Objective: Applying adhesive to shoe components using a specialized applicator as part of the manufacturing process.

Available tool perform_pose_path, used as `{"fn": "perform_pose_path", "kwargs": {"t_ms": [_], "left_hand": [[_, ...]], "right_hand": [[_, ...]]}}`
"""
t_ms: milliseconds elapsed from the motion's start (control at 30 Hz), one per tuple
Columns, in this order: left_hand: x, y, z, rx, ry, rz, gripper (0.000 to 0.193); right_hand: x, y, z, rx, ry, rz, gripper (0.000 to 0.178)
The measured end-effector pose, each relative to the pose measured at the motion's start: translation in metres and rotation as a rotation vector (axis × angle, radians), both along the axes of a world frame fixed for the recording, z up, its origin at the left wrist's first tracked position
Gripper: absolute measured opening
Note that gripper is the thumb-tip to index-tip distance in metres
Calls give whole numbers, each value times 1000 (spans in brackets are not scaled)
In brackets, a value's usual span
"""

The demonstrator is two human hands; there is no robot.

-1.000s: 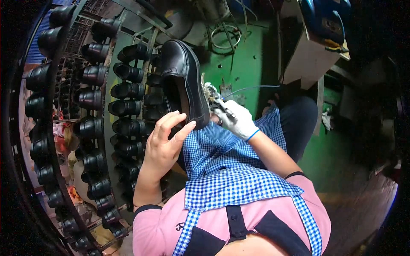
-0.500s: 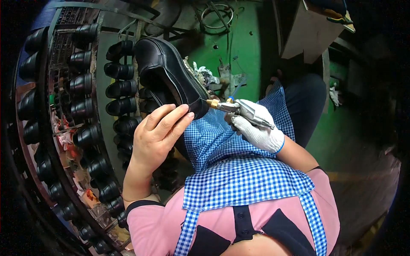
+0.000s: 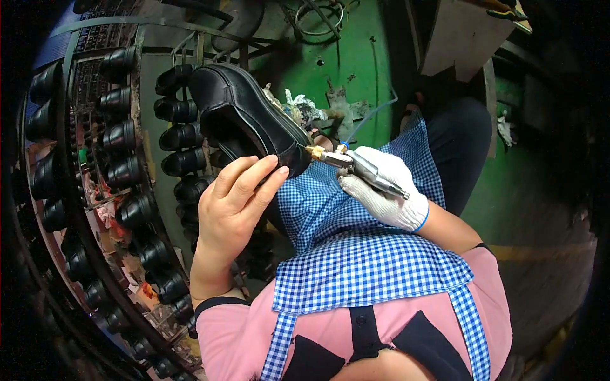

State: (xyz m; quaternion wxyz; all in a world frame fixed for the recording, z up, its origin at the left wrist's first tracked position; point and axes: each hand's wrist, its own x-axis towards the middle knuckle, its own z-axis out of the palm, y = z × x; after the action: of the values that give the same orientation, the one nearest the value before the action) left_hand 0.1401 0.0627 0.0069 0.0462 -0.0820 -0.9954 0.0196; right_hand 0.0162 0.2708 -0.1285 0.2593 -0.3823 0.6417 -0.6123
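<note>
Shifted leftward since a second ago: black leather shoe, heel end gripped by the fingers of my bare left hand. White-gloved right hand wraps a silver metal nozzle tool, brass tip beside the heel.

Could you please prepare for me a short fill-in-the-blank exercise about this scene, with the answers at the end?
1. The left hand holds a black slip-on shoe by its ____ end.
2. The right hand, gripping a spray gun, wears a glove that is mainly ____.
3. The apron is checked in white and ____.
4. The floor beyond the spray gun is ____.

Missing words: heel; white; blue; green.
</note>
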Motion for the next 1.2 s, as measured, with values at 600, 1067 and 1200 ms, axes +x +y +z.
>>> {"fn": "perform_pose_path", "kwargs": {"t_ms": [600,1067,1200], "left_hand": [[-73,-6,5,99,-4,134,52],[-129,-56,-13,-281,119,316,37],[-132,-70,-13,-233,32,489,40]], "right_hand": [[-30,-18,13,-60,135,-263,16],[-62,-93,0,-159,118,-335,17],[-59,-110,-4,-183,87,-340,18]]}}
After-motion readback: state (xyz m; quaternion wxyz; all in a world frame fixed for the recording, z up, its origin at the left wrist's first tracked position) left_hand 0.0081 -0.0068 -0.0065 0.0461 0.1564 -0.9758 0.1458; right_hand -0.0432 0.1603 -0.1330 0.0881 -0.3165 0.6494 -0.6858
